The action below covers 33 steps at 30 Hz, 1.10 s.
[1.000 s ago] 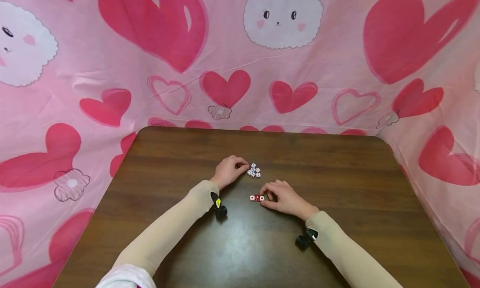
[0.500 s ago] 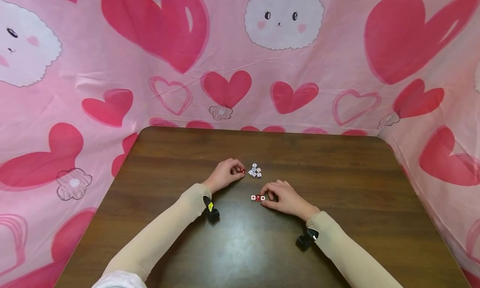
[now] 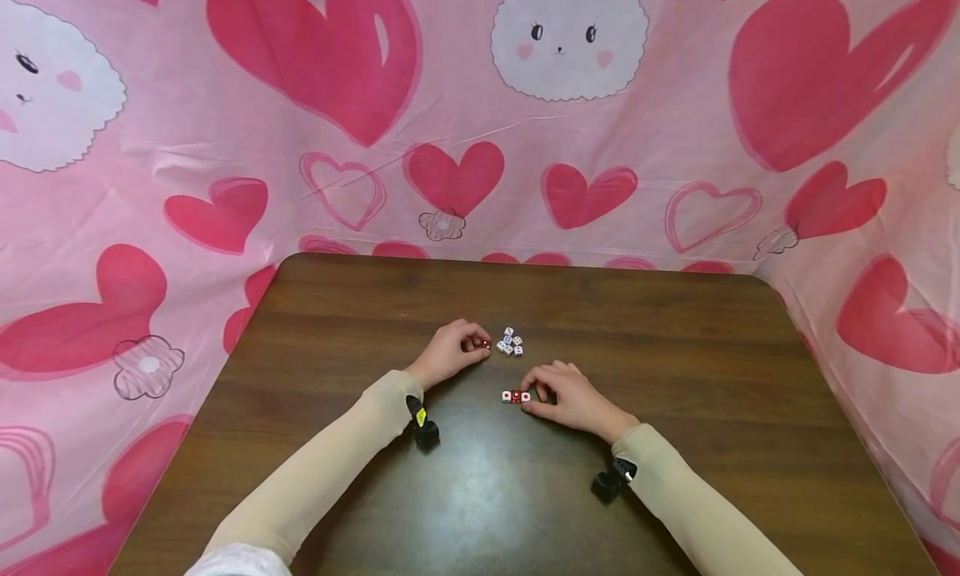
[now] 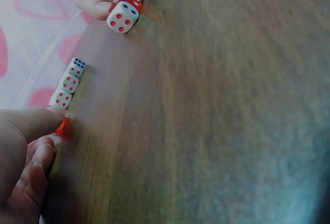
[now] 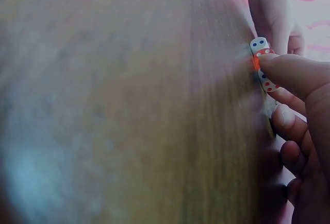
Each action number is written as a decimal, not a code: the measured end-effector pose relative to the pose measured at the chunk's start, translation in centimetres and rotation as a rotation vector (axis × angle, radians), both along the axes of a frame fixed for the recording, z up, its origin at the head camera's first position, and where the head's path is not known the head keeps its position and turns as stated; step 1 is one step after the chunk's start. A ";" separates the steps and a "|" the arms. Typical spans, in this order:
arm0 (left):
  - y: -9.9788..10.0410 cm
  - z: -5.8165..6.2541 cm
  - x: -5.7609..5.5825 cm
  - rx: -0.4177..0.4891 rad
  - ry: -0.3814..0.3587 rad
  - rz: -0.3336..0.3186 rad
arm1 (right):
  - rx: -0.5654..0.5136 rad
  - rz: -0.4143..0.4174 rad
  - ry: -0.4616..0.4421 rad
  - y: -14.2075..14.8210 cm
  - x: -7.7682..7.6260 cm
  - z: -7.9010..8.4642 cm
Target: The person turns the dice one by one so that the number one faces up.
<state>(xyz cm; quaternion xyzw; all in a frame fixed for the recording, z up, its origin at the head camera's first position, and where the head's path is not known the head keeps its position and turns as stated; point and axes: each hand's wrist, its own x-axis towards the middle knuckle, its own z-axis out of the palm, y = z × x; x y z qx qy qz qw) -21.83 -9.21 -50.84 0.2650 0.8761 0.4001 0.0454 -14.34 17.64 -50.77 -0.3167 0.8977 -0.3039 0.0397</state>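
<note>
Right hand (image 3: 567, 395) near, fingers pinching right end of white-red-white dice row (image 3: 516, 397), row sitting on tabletop (image 3: 637, 326). Farther and left, left hand (image 3: 448, 353) gripping red die (image 3: 486, 344) between thumb and fingers. White dice cluster (image 3: 517, 341) lying just right of it. Heart-print cloth (image 3: 517, 142) hanging at far side.

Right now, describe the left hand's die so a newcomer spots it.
On the brown table, find the left hand, left of a cluster of white dice. Pinched in that hand is the red die, its colour unlike its white neighbours.
</note>
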 end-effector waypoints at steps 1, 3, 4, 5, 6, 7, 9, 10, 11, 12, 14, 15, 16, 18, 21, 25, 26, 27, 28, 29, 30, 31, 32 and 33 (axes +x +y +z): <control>0.0 0.0 0.0 0.002 0.001 -0.001 | -0.001 0.000 0.000 0.0 0.0 0.0; 0.0 0.0 0.1 0.007 0.004 0.002 | 0.002 0.000 0.000 0.0 0.0 -0.1; 0.0 0.0 0.1 0.013 0.006 0.005 | 0.002 -0.001 0.001 0.1 0.0 -0.1; 0.0 -0.1 0.1 0.018 0.010 0.009 | 0.003 -0.001 0.002 0.1 0.0 -0.1; 0.0 -0.1 0.1 0.022 0.015 0.014 | 0.003 -0.002 0.004 0.1 0.0 -0.1; 0.0 -0.1 0.1 0.026 0.017 0.018 | 0.003 -0.004 0.006 0.1 0.0 -0.1; 0.0 0.0 0.1 0.028 0.014 0.021 | 0.003 -0.006 0.011 0.1 0.0 -0.1; 0.0 0.0 0.1 0.029 0.009 0.021 | 0.002 -0.007 0.013 0.1 0.0 -0.1; 0.0 0.1 0.2 0.027 0.001 0.019 | 0.002 -0.008 0.014 0.1 0.0 -0.1; 0.0 0.2 0.2 0.028 -0.006 0.016 | 0.000 -0.009 0.014 0.1 0.0 -0.1; 0.0 0.3 0.2 0.029 -0.027 0.009 | -0.003 -0.012 0.013 0.0 0.0 -0.2; 0.0 0.3 0.2 0.029 -0.033 0.006 | -0.005 -0.013 0.012 0.0 0.0 -0.2; 0.0 0.3 0.2 0.028 -0.038 0.004 | -0.007 -0.013 0.012 0.0 0.0 -0.2; -0.1 0.3 0.3 0.026 -0.041 -0.002 | -0.010 -0.016 0.011 0.0 0.1 -0.2; -0.1 0.2 0.3 0.020 -0.034 -0.005 | -0.011 -0.018 0.012 -0.1 0.1 -0.2; -0.1 0.0 0.3 0.023 -0.022 -0.004 | -0.012 -0.022 0.016 -0.1 0.1 -0.2; -0.1 0.0 0.2 0.024 -0.021 -0.004 | -0.013 -0.022 0.016 -0.1 0.1 -0.2; -0.1 -0.1 0.2 0.025 -0.019 -0.004 | -0.015 -0.023 0.017 -0.1 0.1 -0.2; -0.1 -0.1 0.2 0.027 -0.017 -0.007 | -0.018 -0.021 0.018 -0.1 0.1 -0.2; -0.1 -0.1 0.3 0.028 -0.016 -0.008 | -0.019 -0.020 0.017 -0.1 0.1 -0.2; -0.1 -0.1 0.3 0.026 -0.016 -0.010 | -0.020 -0.019 0.015 -0.1 0.1 -0.2; -0.2 -0.2 0.4 0.025 -0.011 -0.013 | -0.019 -0.017 0.015 -0.1 0.1 -0.2; -0.2 -0.2 0.4 0.026 -0.008 -0.015 | -0.018 -0.016 0.012 -0.1 0.1 -0.2; -0.2 -0.2 0.5 0.026 -0.004 -0.018 | -0.017 -0.014 0.010 0.0 0.0 -0.2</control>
